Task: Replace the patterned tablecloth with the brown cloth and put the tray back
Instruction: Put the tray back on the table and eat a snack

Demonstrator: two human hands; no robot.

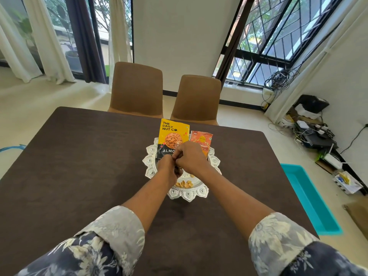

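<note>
- The left hand [169, 166] and right hand [190, 158] meet knuckle to knuckle, fingers curled in; I cannot tell whether they pinch anything between them.
- Directly under both hands sits the tray [187, 194], silvery metal and round, its scalloped rim embossed with leaf shapes.
- Beyond the hands, a glossy yellow-and-black almond pouch [172, 134] and a smaller orange packet [201, 139] stand side by side on the tray.
- Just nearer than the left hand, pale curled snack pieces [184, 184] lie on the tray.
- The brown cloth [79, 176], matte and faintly mottled, covers the table beneath the tray and forearms.
- Loose floral sleeves [111, 236] are rolled back from the wrists.
</note>
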